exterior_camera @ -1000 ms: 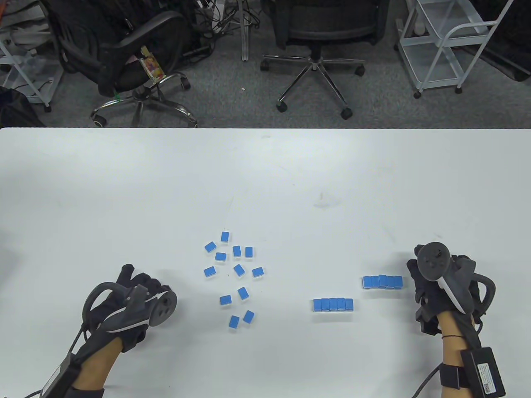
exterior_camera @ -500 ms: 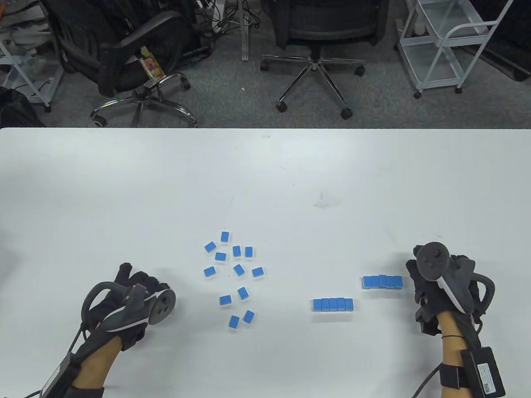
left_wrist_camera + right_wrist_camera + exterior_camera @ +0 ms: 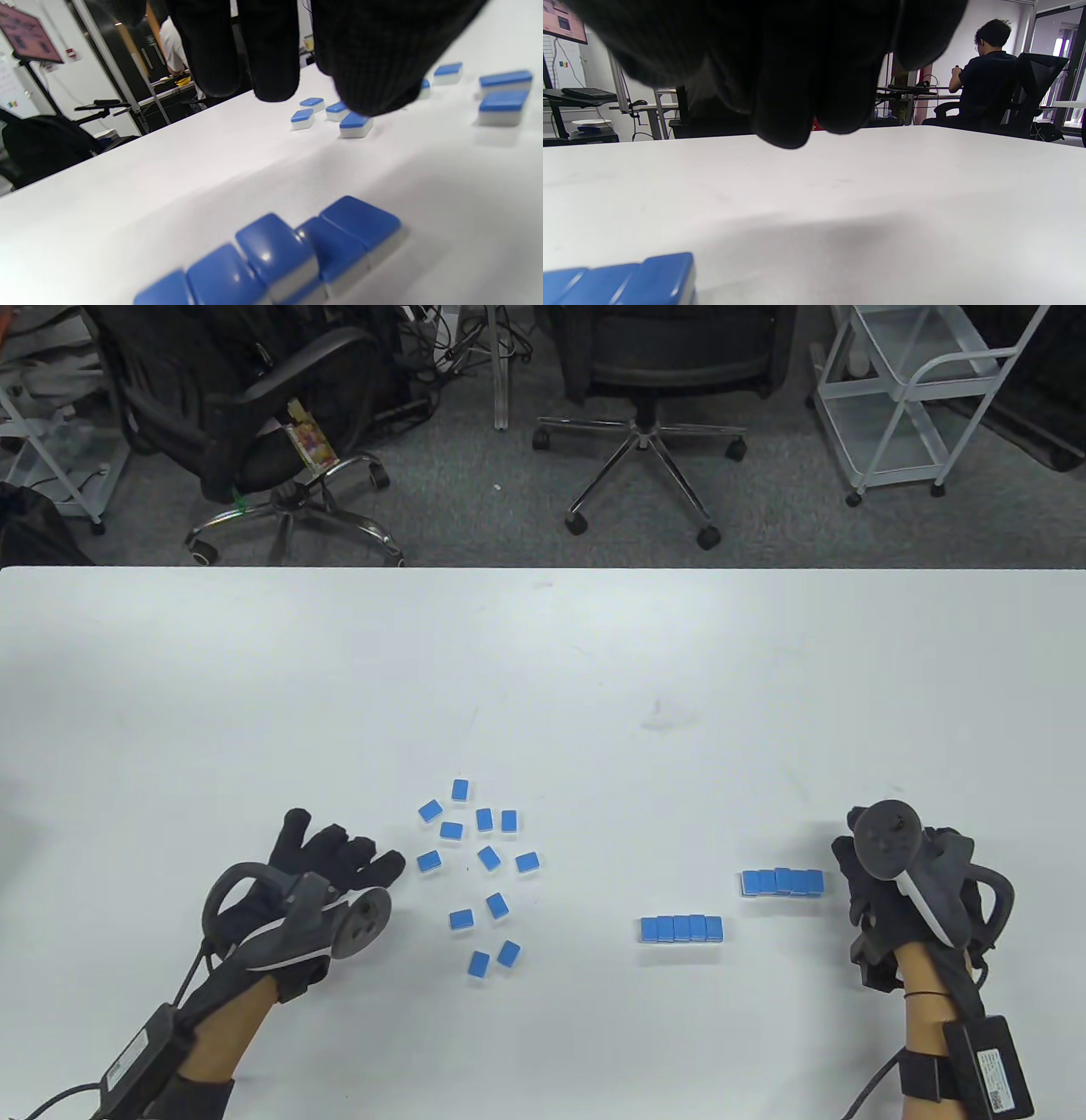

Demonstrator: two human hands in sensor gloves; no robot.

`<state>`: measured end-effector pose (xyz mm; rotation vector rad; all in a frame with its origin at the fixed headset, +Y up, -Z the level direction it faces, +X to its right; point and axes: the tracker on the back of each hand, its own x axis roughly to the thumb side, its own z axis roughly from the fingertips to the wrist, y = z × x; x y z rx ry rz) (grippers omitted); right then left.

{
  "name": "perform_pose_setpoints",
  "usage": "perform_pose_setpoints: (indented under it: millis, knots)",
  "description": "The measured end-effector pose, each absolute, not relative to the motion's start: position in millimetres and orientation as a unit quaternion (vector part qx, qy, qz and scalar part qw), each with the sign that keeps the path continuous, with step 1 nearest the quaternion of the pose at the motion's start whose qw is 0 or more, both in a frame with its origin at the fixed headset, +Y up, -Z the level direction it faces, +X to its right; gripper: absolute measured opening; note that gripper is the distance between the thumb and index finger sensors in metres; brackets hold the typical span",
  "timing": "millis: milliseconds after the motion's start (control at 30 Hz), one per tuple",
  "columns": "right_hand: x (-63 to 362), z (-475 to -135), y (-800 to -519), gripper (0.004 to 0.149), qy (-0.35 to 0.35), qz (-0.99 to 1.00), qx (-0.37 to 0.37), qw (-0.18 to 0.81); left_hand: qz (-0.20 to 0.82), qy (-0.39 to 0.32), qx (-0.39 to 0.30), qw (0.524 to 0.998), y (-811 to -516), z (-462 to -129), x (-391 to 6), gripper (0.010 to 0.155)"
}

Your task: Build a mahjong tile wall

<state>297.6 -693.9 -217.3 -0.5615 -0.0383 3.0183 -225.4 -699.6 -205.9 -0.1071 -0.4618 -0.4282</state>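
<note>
The loose tiles (image 3: 479,865) lie scattered near the table's (image 3: 543,661) front edge, left of two short rows. My left hand (image 3: 335,861) has just slid toward them, fingers spread, holding nothing. I think I'll grab one next. My right hand (image 3: 882,891) rests curled, empty, beside the far row (image 3: 782,882).

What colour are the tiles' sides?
White under blue tops on the tiles; clearest in the left wrist view.

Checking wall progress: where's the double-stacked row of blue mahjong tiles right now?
In the table view, the double-stacked row of blue mahjong tiles sits at the table's right, just left of the right hand, up-right of the single row of five blue tiles.
</note>
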Motion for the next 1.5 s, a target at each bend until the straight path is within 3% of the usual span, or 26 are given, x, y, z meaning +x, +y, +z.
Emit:
perform_pose_setpoints:
  millis: [367, 767, 1100, 1300, 1500]
  knots:
    - [299, -218, -693, 0.053, -0.012, 0.982, -0.184, 0.039, -0.328, -0.248, -0.08, 0.908, -728, -233, -160, 0.062]
    - [299, -217, -693, 0.053, -0.006, 0.982, -0.186, 0.038, -0.312, -0.256, -0.087, 0.911, -738, -230, -159, 0.059]
    - [299, -217, -693, 0.053, -0.005, 0.982, -0.186, 0.039, -0.253, -0.237, -0.116, 0.931, -734, -231, -169, 0.059]
    - [300, -217, -693, 0.053, -0.006, 0.982, -0.186, 0.04, -0.19, -0.19, -0.102, 0.958, -685, -223, -208, 0.059]
    - [299, -217, -693, 0.053, -0.006, 0.982, -0.185, 0.037, -0.18, -0.181, -0.084, 0.963, -690, -199, -244, 0.059]
